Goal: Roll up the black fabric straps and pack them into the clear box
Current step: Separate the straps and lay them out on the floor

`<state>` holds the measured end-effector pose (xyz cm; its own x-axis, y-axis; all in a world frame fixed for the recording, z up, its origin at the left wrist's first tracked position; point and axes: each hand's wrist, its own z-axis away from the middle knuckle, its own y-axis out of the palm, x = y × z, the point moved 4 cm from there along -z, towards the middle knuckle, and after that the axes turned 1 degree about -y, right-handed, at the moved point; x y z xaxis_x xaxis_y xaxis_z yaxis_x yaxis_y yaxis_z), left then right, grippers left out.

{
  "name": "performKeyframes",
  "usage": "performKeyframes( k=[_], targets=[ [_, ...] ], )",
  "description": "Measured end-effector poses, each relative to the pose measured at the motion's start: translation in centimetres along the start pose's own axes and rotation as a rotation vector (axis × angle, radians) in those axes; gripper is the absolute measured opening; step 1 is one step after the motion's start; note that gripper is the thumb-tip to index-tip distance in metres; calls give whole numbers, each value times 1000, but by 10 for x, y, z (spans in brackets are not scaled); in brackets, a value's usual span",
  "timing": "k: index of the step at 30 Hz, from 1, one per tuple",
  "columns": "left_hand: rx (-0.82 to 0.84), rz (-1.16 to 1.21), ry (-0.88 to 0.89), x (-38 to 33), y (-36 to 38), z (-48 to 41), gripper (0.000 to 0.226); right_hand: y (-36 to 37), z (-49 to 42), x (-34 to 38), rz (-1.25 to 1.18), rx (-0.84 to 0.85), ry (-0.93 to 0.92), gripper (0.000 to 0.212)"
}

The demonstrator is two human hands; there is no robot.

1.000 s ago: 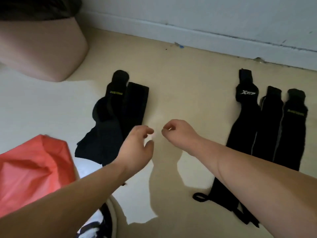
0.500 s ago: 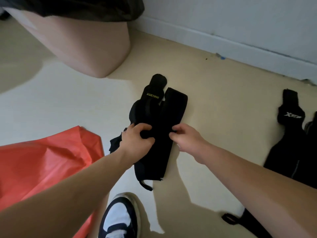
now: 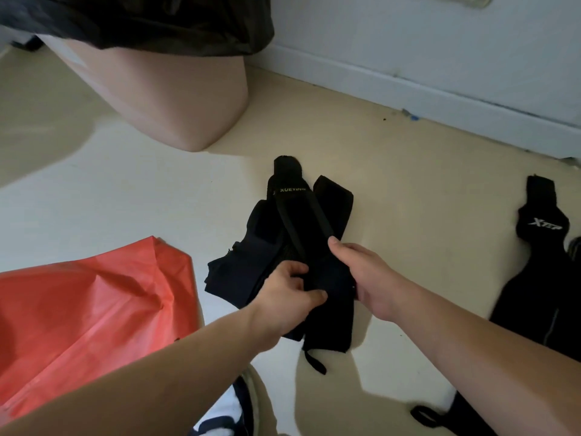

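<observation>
On the floor (image 3: 408, 184) ahead, barely started as far as I can judge: nothing is rolled, the left pile of black straps (image 3: 292, 221) lies loose and flat, a second batch (image 3: 540, 247) lies flat well off to the right, and I can't pick out the clear box anywhere. Both hands are closed on one strap (image 3: 333, 325) of the left pile, close to its near end. Left hand (image 3: 289, 294) pinches it between thumb and fingers; right hand (image 3: 361, 272) is curled round its right edge, thumb on top.
</observation>
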<state>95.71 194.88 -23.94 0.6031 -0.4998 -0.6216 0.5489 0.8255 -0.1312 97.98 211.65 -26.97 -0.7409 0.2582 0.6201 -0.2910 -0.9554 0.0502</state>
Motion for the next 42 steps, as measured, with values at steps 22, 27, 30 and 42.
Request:
performKeyframes(
  k=[22,27,30,42],
  targets=[
    [-155,-253,195,-25,-36,-37,60,-38,10,14,5,-178,-3,9],
    [-92,-181,329,-56,-13,-40,54,-40,15,11,-120,-12,61,24],
    [-91,-212,409,-66,-1,-39,28,-43,15,11,-73,-9,71,20],
    [47,-69,197,-17,23,-7,11,-50,23,21,-432,35,-8,12]
  ],
)
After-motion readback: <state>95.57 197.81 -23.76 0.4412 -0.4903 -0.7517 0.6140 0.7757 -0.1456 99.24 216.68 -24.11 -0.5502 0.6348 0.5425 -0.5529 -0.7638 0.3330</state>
